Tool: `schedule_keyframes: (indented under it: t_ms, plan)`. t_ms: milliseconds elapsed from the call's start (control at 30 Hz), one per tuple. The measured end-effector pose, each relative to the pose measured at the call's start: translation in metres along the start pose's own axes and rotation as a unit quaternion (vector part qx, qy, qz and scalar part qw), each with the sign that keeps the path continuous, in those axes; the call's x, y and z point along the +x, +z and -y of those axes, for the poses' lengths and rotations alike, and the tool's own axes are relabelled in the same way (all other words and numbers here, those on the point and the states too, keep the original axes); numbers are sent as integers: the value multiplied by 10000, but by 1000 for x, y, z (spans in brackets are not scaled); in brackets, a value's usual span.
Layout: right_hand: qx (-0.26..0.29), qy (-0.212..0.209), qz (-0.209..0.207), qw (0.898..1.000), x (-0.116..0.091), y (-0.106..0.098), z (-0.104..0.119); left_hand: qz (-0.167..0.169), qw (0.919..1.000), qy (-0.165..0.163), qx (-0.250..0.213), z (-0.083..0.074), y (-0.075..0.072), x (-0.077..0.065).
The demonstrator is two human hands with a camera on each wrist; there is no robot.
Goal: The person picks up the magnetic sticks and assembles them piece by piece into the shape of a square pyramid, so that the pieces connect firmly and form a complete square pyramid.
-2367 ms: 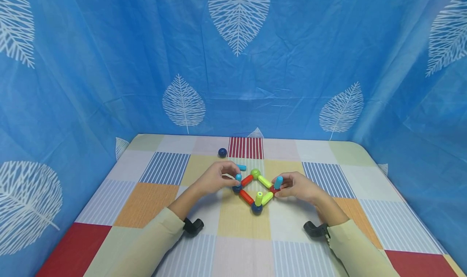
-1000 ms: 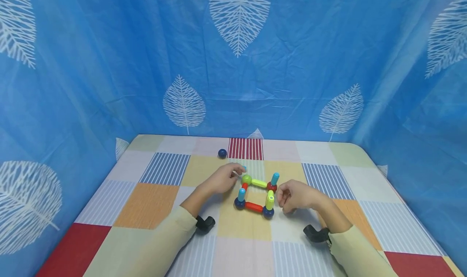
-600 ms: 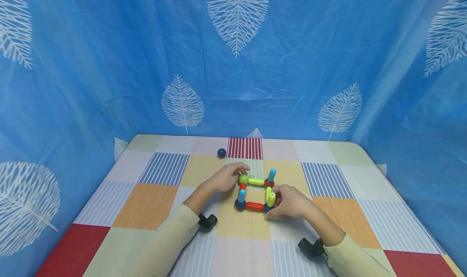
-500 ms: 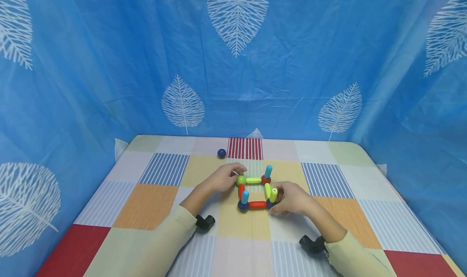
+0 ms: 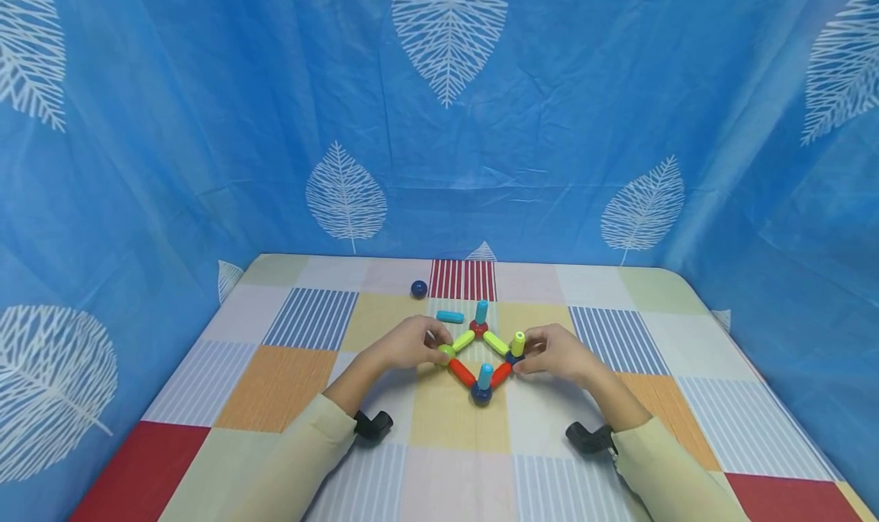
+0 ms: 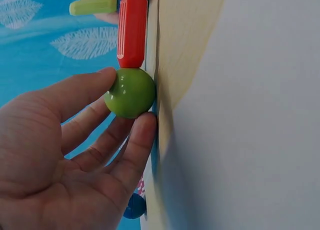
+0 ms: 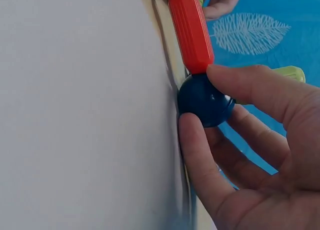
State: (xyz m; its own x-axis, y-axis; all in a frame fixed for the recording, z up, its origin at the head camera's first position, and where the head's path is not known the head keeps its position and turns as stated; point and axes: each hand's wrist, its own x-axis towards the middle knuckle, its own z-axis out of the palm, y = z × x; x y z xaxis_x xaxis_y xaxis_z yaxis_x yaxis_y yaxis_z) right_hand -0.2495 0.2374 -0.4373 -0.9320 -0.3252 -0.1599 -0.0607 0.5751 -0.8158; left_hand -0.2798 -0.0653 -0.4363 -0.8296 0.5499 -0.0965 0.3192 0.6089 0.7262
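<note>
A diamond of magnetic rods and balls lies on the table. My left hand [image 5: 410, 343] pinches its green ball [image 6: 131, 93] at the left corner between thumb and fingers. Opposite, my right hand [image 5: 559, 352] pinches a dark blue ball [image 7: 204, 101], from which a yellow-green rod [image 5: 518, 344] stands up. The back corner is a red ball [image 5: 478, 329] carrying an upright light blue rod [image 5: 482, 310]. At the front, another dark blue ball [image 5: 481, 394] bears a second upright light blue rod [image 5: 485, 375]. Red rods [image 5: 462, 372] form the front sides, yellow-green rods [image 5: 496, 343] the back ones.
A loose light blue rod [image 5: 450, 317] lies just behind the diamond. Farther back sits a single dark blue ball [image 5: 419, 288]. The patchwork cloth [image 5: 460, 476] covers the table, and a blue leaf-print curtain [image 5: 549, 125] encloses its back and sides.
The diamond has turned counterclockwise: its green ball went from the back to the left, its red ball from the right to the back. Both hands have changed which balls they hold.
</note>
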Motion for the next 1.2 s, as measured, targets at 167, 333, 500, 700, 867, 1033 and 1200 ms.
schedule_keyframes:
  t_ms: [167, 333, 500, 700, 867, 1033, 1200]
  plan:
    - [15, -8, -39, 10000, 2, 0, -3, 9, 10000, 7, -52, 2, 0, 0]
    - [60, 99, -51, 9999, 3, 1, -4, 64, 9998, -11, -172, 2, -2, -1]
    - [101, 109, -69, 9999, 4, 0, -4, 138, 9997, -23, -224, 3, -3, -1]
    - [10, 59, -135, 9999, 2, 2, -4, 90, 9996, 76, -258, 5, -5, 4]
    - [-47, 99, -167, 9998, 2, 2, -5, -336, 9986, 278, -298, 5, -5, 13]
    - [33, 113, -96, 9999, 2, 1, -5, -805, 9957, 266, -376, 4, -5, 26]
    - [187, 59, -19, 9998, 1, 1, -4, -1003, 9947, 3, -238, 3, -4, 38]
